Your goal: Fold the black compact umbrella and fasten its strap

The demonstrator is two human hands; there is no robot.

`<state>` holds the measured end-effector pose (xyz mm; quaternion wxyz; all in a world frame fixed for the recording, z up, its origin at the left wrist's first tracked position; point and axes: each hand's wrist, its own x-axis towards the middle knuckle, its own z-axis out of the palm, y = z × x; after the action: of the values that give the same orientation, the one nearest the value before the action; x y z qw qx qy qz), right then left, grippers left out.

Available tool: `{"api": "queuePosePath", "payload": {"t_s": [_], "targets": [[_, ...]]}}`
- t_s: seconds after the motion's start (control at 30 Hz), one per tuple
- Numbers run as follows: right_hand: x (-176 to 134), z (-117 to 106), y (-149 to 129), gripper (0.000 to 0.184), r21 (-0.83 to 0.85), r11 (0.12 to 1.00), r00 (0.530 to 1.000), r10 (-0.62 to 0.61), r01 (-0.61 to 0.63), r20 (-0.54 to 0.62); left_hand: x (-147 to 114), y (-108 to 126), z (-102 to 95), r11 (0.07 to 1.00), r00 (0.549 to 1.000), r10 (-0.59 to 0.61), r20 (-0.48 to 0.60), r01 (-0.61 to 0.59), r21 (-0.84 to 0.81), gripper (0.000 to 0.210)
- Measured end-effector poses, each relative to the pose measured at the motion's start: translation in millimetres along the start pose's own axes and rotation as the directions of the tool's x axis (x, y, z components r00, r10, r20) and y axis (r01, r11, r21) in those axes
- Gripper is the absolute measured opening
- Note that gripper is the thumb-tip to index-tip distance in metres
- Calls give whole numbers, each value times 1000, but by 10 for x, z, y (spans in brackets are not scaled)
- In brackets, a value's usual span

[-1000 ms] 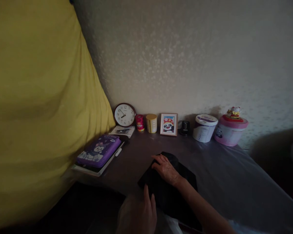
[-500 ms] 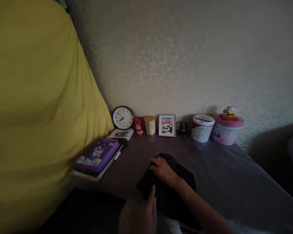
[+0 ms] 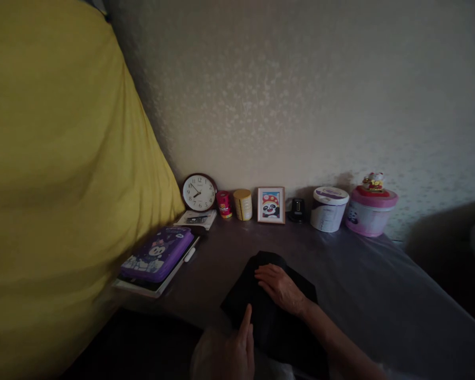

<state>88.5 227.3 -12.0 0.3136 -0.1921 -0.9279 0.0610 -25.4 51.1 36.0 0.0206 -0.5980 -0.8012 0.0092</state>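
Observation:
A piece of folded black cloth (image 3: 261, 322) with angular edges lies at the front of the table; dim light hides its exact kind. My right hand (image 3: 281, 287) rests flat on its upper part, palm down and fingers stretched to the left. Lower down, my left hand (image 3: 242, 345) has its index finger extended along the cloth's left side. The rest of the left hand is dark and partly cut off by the frame's bottom edge. Neither hand is visibly gripping the cloth.
A purple case (image 3: 158, 253) lies on books at the left, beside a yellow curtain (image 3: 63, 158). Along the wall stand a clock (image 3: 199, 192), a red can (image 3: 224, 205), a yellow can (image 3: 243, 205), a picture frame (image 3: 271, 205), a white tub (image 3: 329, 210) and a pink tub (image 3: 370, 214).
My right hand has slid a little right and toward me across the black cloth, its fingers now closer together. My left hand stays almost in place.

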Motion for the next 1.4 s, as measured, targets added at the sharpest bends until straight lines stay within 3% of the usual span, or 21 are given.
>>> {"api": "queuePosePath", "payload": {"t_s": [0.13, 0.37, 0.53, 0.57, 0.6, 0.67, 0.7, 0.77, 0.87, 1.0, 1.1, 1.17, 1.23, 1.4], "targets": [[136, 58, 209, 33, -55, 998, 1000, 15, -15, 17, 13, -25, 24, 1000, 1000, 15, -24, -15, -12, 42], [304, 41, 494, 37, -157, 982, 993, 110, -102, 46, 47, -96, 53, 996, 994, 71, 88, -66, -67, 46], [365, -63, 226, 33, -159, 965, 976, 195, -209, -96, 61, -105, 227, 1000, 999, 24, 45, -23, -20, 45], [362, -64, 126, 31, -104, 980, 984, 163, -170, -72, 62, -106, 254, 999, 999, 26, 27, -25, -29, 45], [357, -51, 32, 31, -31, 995, 995, 100, -99, 24, 63, -106, 273, 999, 999, 32, 4, -32, -33, 45], [349, 5, -96, 32, 69, 998, 978, -27, 13, 209, 63, -105, 284, 999, 999, 35, -27, -36, -30, 45], [348, 36, -116, 31, 72, 997, 971, -37, 20, 235, 62, -104, 278, 999, 999, 29, -28, -30, -24, 44], [352, 68, -69, 29, 20, 999, 981, 46, -51, 190, 57, -98, 246, 1000, 1000, 18, 0, -18, -25, 44], [306, -37, 135, 28, -3, 980, 980, 198, -198, 33, 38, -91, 155, 999, 999, 5, 51, -3, -45, 44], [-26, -416, 380, 30, 57, 952, 946, 306, -301, -105, 6, -70, -9, 997, 996, 11, 84, -5, -80, 43], [-463, -688, 429, 29, 12, 929, 927, 370, -370, -58, -5, -34, -77, 994, 996, -20, 93, 30, -109, 41], [-765, -804, 398, 29, -15, 919, 919, 394, -394, -28, -7, -10, -80, 966, 987, -24, 156, 64, -251, 43], [-1023, -863, 328, 29, -30, 926, 927, 374, -375, -40, -11, 3, -69, 920, 985, -11, 172, 78, -385, 44], [-1352, -831, 100, 28, -117, 948, 953, 301, -295, 42, -24, -20, -36, 937, 983, -26, 183, 88, -338, 43]]}}
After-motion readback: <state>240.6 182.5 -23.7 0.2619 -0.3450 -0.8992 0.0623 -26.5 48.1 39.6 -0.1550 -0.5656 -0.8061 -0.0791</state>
